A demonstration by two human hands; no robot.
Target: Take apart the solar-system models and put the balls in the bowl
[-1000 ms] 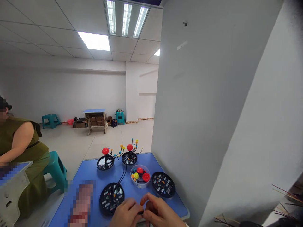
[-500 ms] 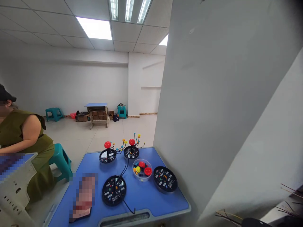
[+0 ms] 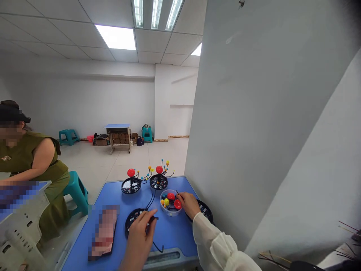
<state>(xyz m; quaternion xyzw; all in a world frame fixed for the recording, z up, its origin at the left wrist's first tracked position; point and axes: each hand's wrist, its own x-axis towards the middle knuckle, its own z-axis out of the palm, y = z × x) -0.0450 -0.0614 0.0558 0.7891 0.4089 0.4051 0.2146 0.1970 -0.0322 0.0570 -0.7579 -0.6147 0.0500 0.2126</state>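
Above the near black disc base (image 3: 130, 220), my left hand (image 3: 141, 229) is closed in a pinch on a small black piece (image 3: 154, 218). My right hand (image 3: 188, 204) pinches a thin black rod (image 3: 177, 192) at the right rim of a clear round bowl (image 3: 170, 214). Red, yellow, orange and blue balls and dark parts lie in the bowl. Another black disc base (image 3: 205, 211) is partly hidden under my right hand and sleeve. Curved black rods stick out from the near base.
Two assembled models with red balls (image 3: 131, 172) (image 3: 159, 169) stand at the table's back edge. A phone-like object (image 3: 104, 233) lies at the left. A grey wall (image 3: 239, 131) borders the right. A person in green (image 3: 42, 158) sits at another table.
Both my hands have come into view, the left over the near base and the right at the bowl. The camera view has shifted slightly.
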